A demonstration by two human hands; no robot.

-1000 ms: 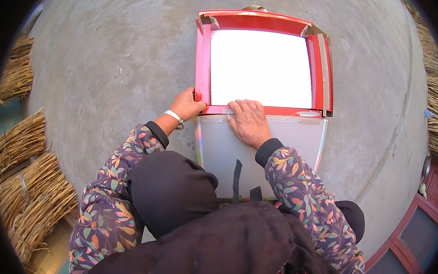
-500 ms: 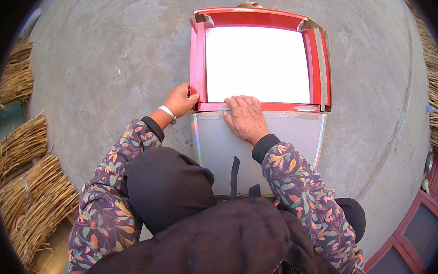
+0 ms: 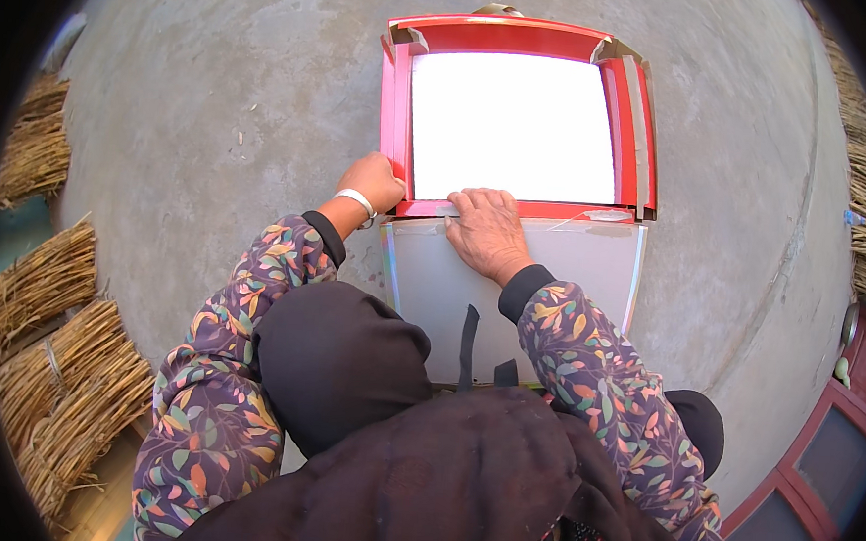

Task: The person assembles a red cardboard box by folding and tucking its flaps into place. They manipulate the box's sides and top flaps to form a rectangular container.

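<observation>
A shallow red-edged box [image 3: 396, 100] lies on the ground before me, its inside a blank, glaring white. A pale grey flap or lid [image 3: 552, 278] with shiny rainbow edges stretches from its near side toward my lap. At the box's near left corner, my left hand [image 3: 372, 181] is closed with its fingers curled over the red side wall; the fingertips are partly hidden. My right hand [image 3: 487, 232] rests palm down across the near red edge, fingers lying flat over the fold. Clear or greyish tape [image 3: 610, 215] shows along this edge and at the corners.
Two dark strips [image 3: 468, 347] lie on the flap's near part. Bundles of dry stalks [image 3: 68, 397] stand at the left, and more stalks [image 3: 864, 198] line the right. A red-framed panel [image 3: 818, 453] is at the lower right. Grey concrete [image 3: 215, 108] surrounds the box.
My left hand has shifted slightly right and up, from pinching the corner's outer side to curling over the side wall. My right hand stays on the near edge.
</observation>
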